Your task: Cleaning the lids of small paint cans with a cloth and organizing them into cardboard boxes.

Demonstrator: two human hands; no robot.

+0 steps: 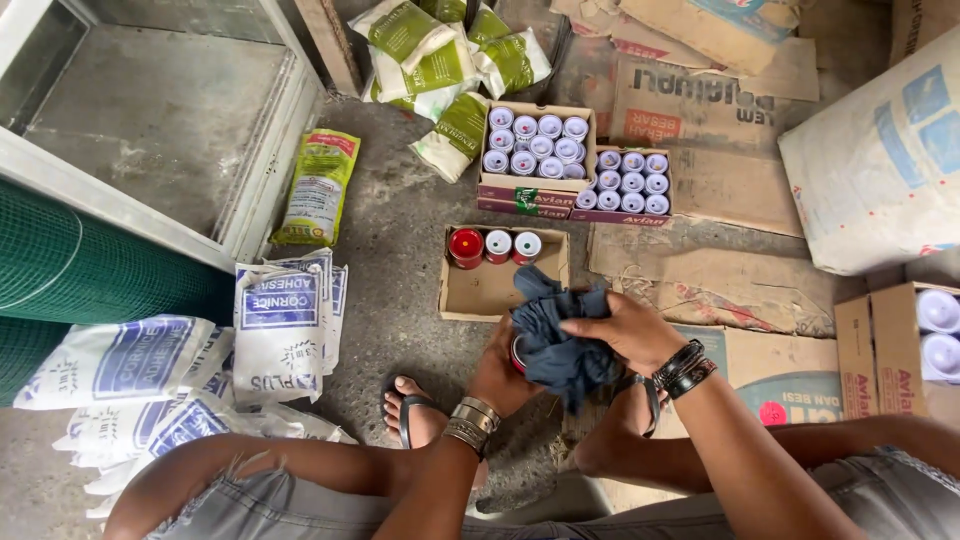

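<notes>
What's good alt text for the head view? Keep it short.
Seen from above, a squatting person wipes a small red can, held in the left hand, with a dark blue cloth under the right hand. Ahead on the concrete floor, an open cardboard box holds three red-topped cans, with two fuller boxes of white-capped cans beyond and white sacks at left.

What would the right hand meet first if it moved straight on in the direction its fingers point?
The right hand points left across the dark cloth it presses. Straight on, it would probably meet the left hand holding the red can under the cloth; depth is unclear.
</notes>
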